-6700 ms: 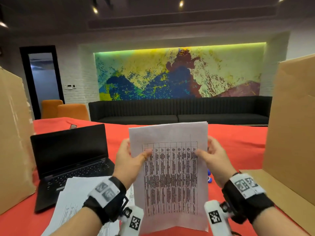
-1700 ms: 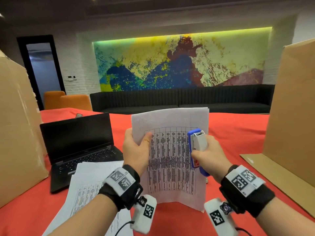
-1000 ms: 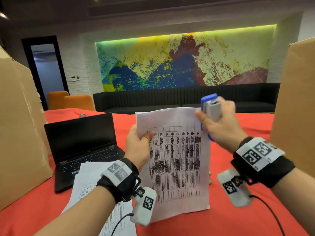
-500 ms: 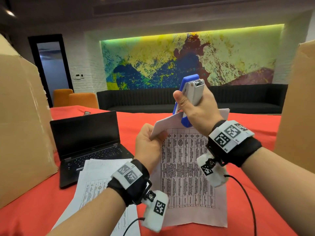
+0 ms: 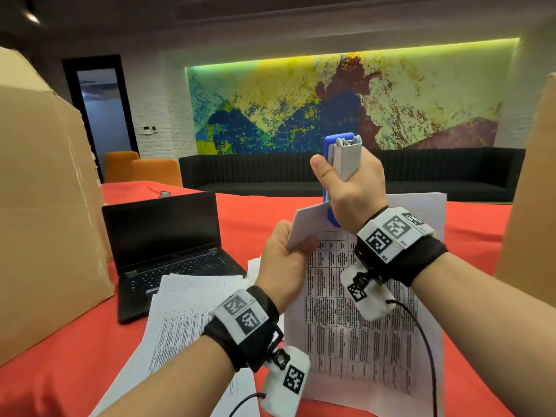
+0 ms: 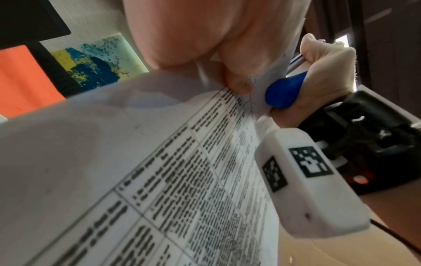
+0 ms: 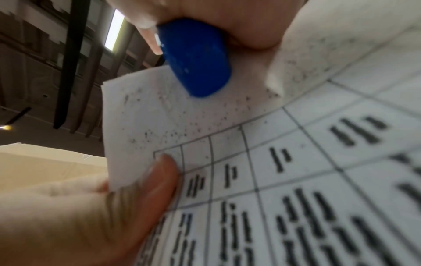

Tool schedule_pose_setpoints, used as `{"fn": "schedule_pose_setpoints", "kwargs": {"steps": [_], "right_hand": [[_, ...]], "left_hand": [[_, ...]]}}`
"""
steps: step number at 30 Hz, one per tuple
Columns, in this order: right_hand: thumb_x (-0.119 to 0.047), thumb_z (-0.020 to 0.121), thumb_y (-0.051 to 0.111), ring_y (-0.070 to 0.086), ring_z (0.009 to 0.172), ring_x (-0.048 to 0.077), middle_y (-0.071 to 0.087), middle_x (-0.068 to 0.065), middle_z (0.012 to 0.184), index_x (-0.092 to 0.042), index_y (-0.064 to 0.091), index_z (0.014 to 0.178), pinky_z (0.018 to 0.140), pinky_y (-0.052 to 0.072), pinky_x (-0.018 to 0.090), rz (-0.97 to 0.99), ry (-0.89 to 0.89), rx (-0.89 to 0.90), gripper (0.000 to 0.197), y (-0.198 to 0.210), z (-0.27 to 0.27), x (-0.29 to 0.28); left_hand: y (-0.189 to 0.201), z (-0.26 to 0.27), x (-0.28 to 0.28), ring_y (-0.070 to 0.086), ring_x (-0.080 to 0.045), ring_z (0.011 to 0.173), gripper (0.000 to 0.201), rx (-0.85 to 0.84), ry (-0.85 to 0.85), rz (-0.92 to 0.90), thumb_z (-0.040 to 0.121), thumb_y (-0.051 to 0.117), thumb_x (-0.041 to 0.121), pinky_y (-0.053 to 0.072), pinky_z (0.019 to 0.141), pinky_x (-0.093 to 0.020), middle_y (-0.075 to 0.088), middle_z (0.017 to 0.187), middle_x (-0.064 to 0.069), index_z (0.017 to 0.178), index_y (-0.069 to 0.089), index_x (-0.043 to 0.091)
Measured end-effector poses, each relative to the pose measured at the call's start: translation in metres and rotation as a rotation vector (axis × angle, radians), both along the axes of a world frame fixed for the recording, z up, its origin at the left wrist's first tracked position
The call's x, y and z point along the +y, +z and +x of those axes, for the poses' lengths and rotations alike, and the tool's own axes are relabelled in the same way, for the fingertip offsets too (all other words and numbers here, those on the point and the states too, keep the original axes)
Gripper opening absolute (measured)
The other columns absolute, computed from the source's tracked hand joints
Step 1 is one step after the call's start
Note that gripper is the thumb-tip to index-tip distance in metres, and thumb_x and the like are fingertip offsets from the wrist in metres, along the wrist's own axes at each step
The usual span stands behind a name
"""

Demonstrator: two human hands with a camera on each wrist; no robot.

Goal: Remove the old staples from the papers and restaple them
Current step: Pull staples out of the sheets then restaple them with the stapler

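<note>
Restapling step, by my read; red tabletop (image 5: 234,224) carries everything, cardboard panels (image 5: 45,206) stand at both sides, black laptop (image 5: 168,245) open at left, loose printed sheets (image 5: 186,320) lie just in front of it; none of these crowd the work; printed papers (image 5: 370,341) held up over the tabletop, tilted, lower edge near the cloth; left hand (image 5: 282,266) grip pinches the papers by the top left corner, thumb on the table print, corner bent toward the camera; right hand (image 5: 352,188) grip wrapped tight round the blue-and-grey stapler (image 5: 343,164), long axis near upright, blue lower end (image 7: 196,59) down onto the top margin just right of the left thumb (image 7: 157,180); key relation: stapler sits directly over the corner, right hand does the squeeze, left only steadies; whether a staple is in yet, cannot tell; old staple not visible.
</note>
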State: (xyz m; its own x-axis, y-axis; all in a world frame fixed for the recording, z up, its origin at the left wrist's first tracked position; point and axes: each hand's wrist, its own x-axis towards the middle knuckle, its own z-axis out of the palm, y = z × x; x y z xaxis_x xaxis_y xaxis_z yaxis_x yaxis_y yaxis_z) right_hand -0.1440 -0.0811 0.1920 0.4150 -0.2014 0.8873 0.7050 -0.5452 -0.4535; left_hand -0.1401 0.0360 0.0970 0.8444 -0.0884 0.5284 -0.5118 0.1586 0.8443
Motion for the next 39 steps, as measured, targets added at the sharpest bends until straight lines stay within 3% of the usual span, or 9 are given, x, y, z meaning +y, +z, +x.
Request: {"fn": "schedule_pose_setpoints", "kwargs": {"steps": [7, 12, 15, 17, 22, 29, 33, 36, 39], "right_hand": [[-0.039, 0.086, 0.065, 0.052, 0.066, 0.009, 0.052, -0.013, 0.071, -0.018, 0.053, 0.086, 0.069, 0.048, 0.035, 0.027, 0.019, 0.122, 0.024, -0.004, 0.009, 0.01], [-0.03, 0.086, 0.066, 0.063, 0.081, 0.031, 0.063, 0.012, 0.086, -0.02, 0.052, 0.088, 0.077, 0.054, 0.049, 0.13, 0.222, 0.255, 0.018, -0.021, 0.019, 0.019], [-0.018, 0.089, 0.065, 0.056, 0.077, 0.02, 0.06, 0.01, 0.09, -0.011, 0.053, 0.097, 0.077, 0.051, 0.042, 0.061, 0.294, 0.351, 0.016, -0.026, 0.023, 0.02], [-0.016, 0.089, 0.064, 0.053, 0.073, 0.015, 0.06, 0.007, 0.089, -0.01, 0.053, 0.098, 0.069, 0.05, 0.032, 0.085, 0.312, 0.373, 0.015, -0.028, 0.025, 0.014], [-0.017, 0.088, 0.064, 0.046, 0.06, 0.02, 0.05, 0.006, 0.069, -0.014, 0.048, 0.079, 0.058, 0.038, 0.03, 0.028, 0.138, 0.648, 0.018, -0.061, 0.04, -0.024], [-0.021, 0.082, 0.068, 0.052, 0.064, 0.024, 0.057, 0.011, 0.075, -0.006, 0.058, 0.08, 0.06, 0.041, 0.031, -0.082, -0.127, 1.142, 0.019, -0.15, 0.074, -0.095], [-0.054, 0.06, 0.065, 0.056, 0.064, 0.017, 0.059, 0.003, 0.073, -0.011, 0.057, 0.083, 0.052, 0.036, 0.026, -0.266, -0.295, 1.352, 0.049, -0.17, 0.089, -0.132], [-0.058, 0.065, 0.054, 0.063, 0.076, 0.024, 0.058, 0.002, 0.072, -0.014, 0.054, 0.077, 0.057, 0.038, 0.026, -0.405, -0.35, 1.44, 0.045, -0.192, 0.114, -0.146], [-0.05, 0.078, 0.061, 0.059, 0.073, 0.024, 0.059, 0.004, 0.075, -0.016, 0.052, 0.071, 0.06, 0.039, 0.026, -0.447, -0.361, 1.399, 0.036, -0.2, 0.144, -0.153]], "left_hand": [[0.005, 0.011, 0.01, 0.064, -0.026, 0.089, 0.018, 0.154, 0.022, 0.057, 0.095, 0.052, 0.0, 0.053, 0.087, -0.047, 0.067, 0.095, -0.014, 0.097, 0.059, 0.016], [0.003, 0.028, 0.023, 0.062, -0.027, 0.085, 0.014, 0.253, 0.044, 0.107, 0.089, 0.055, -0.001, 0.052, 0.084, -0.049, 0.067, 0.089, -0.016, 0.084, 0.062, 0.011], [-0.019, 0.045, 0.036, 0.062, -0.025, 0.084, 0.005, 0.388, 0.153, 0.17, 0.077, 0.065, 0.011, 0.052, 0.086, -0.05, 0.067, 0.087, -0.016, 0.079, 0.066, 0.006], [-0.037, 0.06, 0.053, 0.066, -0.03, 0.087, 0.036, 0.515, 0.244, 0.211, 0.061, 0.07, 0.024, 0.054, 0.088, -0.05, 0.069, 0.089, -0.015, 0.088, 0.069, 0.0], [-0.059, 0.092, 0.113, 0.062, -0.03, 0.088, 0.029, 0.748, 0.419, 0.413, 0.093, 0.058, 0.01, 0.052, 0.079, -0.037, 0.064, 0.103, -0.019, 0.111, 0.058, -0.012], [-0.063, 0.137, 0.205, 0.061, -0.039, 0.105, 0.032, 0.719, 0.744, 0.948, 0.091, 0.056, 0.016, 0.046, 0.085, -0.036, 0.064, 0.115, -0.025, 0.111, 0.06, -0.009], [-0.074, 0.145, 0.183, 0.04, -0.039, 0.127, 0.06, 0.679, 0.868, 1.244, 0.085, 0.063, 0.026, 0.037, 0.105, -0.047, 0.038, 0.14, -0.019, 0.135, 0.035, 0.01], [-0.091, 0.152, 0.135, 0.022, -0.032, 0.138, 0.068, 0.469, 0.775, 1.496, 0.079, 0.066, 0.04, 0.029, 0.108, -0.053, 0.028, 0.147, -0.005, 0.139, 0.036, 0.03], [-0.106, 0.162, 0.081, 0.007, -0.029, 0.146, 0.067, 0.355, 0.416, 1.517, 0.079, 0.065, 0.054, 0.016, 0.116, -0.055, 0.02, 0.156, 0.001, 0.139, 0.04, 0.038]]}}
